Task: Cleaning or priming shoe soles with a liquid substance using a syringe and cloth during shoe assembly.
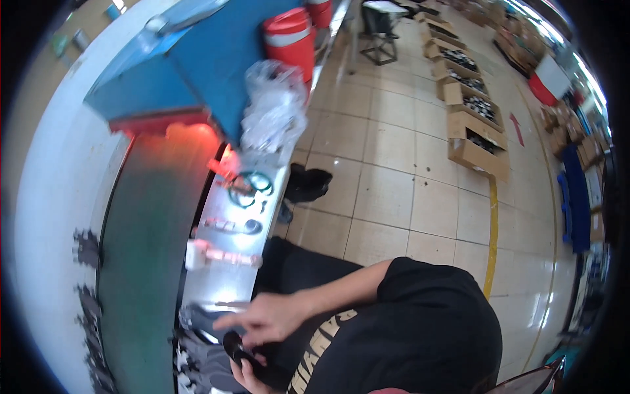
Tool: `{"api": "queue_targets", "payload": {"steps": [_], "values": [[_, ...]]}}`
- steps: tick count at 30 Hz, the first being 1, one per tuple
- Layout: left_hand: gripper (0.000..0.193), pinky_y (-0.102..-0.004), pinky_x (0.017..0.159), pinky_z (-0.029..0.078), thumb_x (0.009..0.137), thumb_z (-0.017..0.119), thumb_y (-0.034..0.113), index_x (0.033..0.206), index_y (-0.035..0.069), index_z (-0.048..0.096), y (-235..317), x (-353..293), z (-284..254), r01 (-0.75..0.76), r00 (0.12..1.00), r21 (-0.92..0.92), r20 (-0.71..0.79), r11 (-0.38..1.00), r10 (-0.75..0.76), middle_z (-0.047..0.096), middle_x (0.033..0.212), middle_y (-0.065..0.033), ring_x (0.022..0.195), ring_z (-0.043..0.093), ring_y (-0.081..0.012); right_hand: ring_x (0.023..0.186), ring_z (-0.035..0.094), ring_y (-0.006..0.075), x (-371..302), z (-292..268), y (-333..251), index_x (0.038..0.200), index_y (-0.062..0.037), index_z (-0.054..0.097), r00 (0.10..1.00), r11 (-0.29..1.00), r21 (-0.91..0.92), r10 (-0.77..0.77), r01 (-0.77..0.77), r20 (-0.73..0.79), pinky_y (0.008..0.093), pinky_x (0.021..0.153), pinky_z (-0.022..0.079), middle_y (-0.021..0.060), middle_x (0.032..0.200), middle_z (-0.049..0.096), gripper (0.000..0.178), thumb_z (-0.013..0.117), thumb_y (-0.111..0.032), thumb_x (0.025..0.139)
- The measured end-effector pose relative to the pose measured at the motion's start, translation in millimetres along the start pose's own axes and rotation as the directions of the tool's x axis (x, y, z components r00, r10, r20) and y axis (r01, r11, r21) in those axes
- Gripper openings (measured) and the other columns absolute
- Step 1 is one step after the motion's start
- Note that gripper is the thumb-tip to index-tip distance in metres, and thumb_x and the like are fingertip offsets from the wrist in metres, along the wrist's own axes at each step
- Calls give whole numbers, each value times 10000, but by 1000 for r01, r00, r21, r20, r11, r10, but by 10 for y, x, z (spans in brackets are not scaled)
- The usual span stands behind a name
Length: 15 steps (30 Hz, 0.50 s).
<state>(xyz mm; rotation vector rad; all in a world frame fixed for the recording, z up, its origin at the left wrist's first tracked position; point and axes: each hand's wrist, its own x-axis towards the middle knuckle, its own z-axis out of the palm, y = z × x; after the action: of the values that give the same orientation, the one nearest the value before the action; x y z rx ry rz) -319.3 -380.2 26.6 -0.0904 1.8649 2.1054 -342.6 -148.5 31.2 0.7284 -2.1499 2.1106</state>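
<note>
Head view, what's the biggest stuff in it?

> Tiled floor (pixel 387 171) on the right, then the long green belt (pixel 147 276) on the left, running up to a blue housing (pixel 197 72) with a red-orange glow at its mouth.

And next to the belt?

> Narrow metal tabletop (pixel 220 285). Cardboard boxes (pixel 479 164) of small parts line up across the floor, a red container (pixel 289 52) stands by the housing, and a clear plastic bag (pixel 272 115) sits just beside that.

OK, smaller things?

> Grey parts (pixel 203 361) are heaped at the tabletop's near end. Further up lie a white-headed tool (pixel 226 256) and a green-ringed tool (pixel 252 188).

Hands?

> Right hand (pixel 269 318) is over the edge by the grey heap, index stretched toward it; can't tell if its grip pinches anything. Left hand (pixel 246 375), lower down, has its grip wrapped round a black part (pixel 234 346).

So where's that part exactly?

> Just below the right hand's fingers, right beside the grey heap.
</note>
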Motion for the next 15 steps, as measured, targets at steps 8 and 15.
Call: {"api": "queue_targets", "payload": {"steps": [8, 15], "values": [[398, -217, 671, 458, 885, 583, 95, 1242, -81, 573, 70, 17, -147, -55, 985, -12, -163, 998, 53, 665, 994, -116, 698, 571, -117, 606, 474, 27, -56, -1015, 254, 1113, -21, 675, 794, 906, -352, -31, -234, -608, 200, 536, 386, -27, 714, 579, 231, 585, -17, 900], [433, -225, 670, 469, 854, 598, 54, 1264, -78, 556, 2, -84, -217, -18, 980, -140, -201, 990, -10, 691, 977, -183, 719, 594, -126, 787, 601, 250, 283, -919, 402, 1086, -59, 683, 925, 696, -700, -142, -161, -354, 336, 727, 477, 104, 887, 664, 276, 650, -59, 812]]}}
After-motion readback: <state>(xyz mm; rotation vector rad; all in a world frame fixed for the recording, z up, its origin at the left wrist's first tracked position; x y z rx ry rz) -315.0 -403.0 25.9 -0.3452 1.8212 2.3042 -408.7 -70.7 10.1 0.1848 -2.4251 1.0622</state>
